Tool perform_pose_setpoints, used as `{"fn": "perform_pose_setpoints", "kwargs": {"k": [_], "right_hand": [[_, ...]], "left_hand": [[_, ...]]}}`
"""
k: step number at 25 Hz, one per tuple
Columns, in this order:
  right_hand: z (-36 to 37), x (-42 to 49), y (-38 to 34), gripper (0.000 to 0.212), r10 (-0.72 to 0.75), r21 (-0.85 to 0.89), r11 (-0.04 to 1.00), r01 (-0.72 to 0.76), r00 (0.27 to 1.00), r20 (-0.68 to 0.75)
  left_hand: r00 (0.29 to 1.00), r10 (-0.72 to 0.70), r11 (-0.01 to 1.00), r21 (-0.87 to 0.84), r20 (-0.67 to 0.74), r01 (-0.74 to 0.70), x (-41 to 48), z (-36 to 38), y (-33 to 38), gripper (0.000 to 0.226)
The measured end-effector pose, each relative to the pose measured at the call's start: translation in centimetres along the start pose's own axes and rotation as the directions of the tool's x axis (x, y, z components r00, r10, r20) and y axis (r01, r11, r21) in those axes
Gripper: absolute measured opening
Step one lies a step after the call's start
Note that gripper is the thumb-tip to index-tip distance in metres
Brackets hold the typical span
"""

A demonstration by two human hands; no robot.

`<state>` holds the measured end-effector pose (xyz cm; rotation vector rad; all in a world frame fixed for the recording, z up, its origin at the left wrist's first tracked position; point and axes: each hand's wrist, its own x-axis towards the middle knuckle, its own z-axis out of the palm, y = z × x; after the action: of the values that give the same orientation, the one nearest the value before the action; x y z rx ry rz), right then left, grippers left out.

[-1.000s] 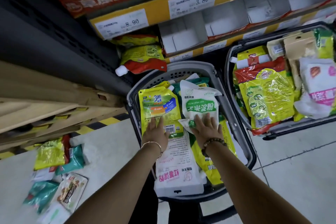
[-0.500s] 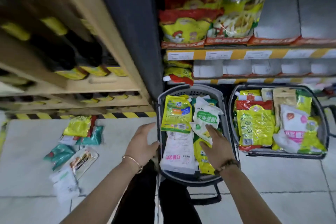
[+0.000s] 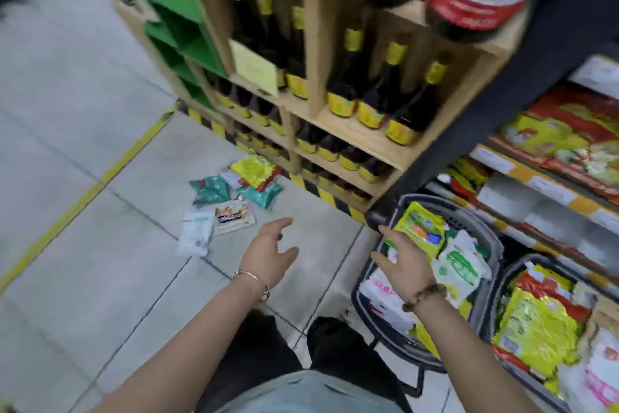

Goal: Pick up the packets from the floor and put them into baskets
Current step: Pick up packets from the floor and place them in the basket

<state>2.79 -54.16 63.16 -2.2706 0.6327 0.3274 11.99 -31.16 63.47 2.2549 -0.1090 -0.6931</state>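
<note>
While the scattered green, yellow and white plastic packets (image 3: 227,201) lie on the grey tiled floor (image 3: 100,278) at mid-frame, your left hand (image 3: 268,255) hovers just below them, loose-fingered and empty, and your right hand (image 3: 407,265), equally relaxed, hangs over the filled grey plastic basket (image 3: 422,200) at lower right.

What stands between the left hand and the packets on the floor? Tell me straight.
Nothing visible. The left hand hangs open over bare tile, and only bare tile lies between it and the packets. From there to the near basket the floor is open too; the right hand hangs open over that basket.
</note>
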Motion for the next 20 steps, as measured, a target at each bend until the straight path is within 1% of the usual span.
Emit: {"fn": "perform_pose_setpoints", "kwargs": {"k": [2,4,6,8,11,15,20], "right_hand": [[2.8,1.6,-4.1,0.050,-0.052,-0.062,0.997,0.056,0.997,0.062],[5.7,3.1,-8.2,0.049,-0.063,-0.113,0.991,0.078,0.990,0.126],[9.2,4.4,-12.5,0.049,-0.074,-0.119,0.988,0.097,0.981,0.181],[12.6,5.4,-16.4,0.047,-0.096,-0.112,0.986,0.121,0.974,0.206],[17.0,7.1,-21.3,0.043,-0.133,-0.141,0.975,0.173,0.958,0.254],[21.1,10.5,-25.1,0.041,-0.109,-0.186,0.965,0.185,0.928,0.357],[26.0,19.3,-27.0,0.043,-0.073,-0.276,0.934,0.225,0.880,0.469]], "left_hand": [[0.996,-0.069,0.997,-0.036,-0.059,0.067,-0.8,-3.6,-3.4,0.053],[0.987,-0.123,0.990,-0.077,-0.099,0.116,-1.2,-7.2,-6.7,0.053],[0.975,-0.172,0.983,-0.083,-0.137,0.162,-1.3,-10.8,-10.2,0.052],[0.962,-0.212,0.976,-0.086,-0.173,0.199,-1.2,-14.0,-13.4,0.051],[0.922,-0.322,0.943,-0.156,-0.215,0.293,-0.2,-18.0,-17.6,0.050],[0.867,-0.453,0.884,-0.231,-0.209,0.406,2.7,-20.5,-21.7,0.049],[0.785,-0.593,0.791,-0.312,-0.179,0.527,10.2,-21.3,-26.0,0.049]]}}
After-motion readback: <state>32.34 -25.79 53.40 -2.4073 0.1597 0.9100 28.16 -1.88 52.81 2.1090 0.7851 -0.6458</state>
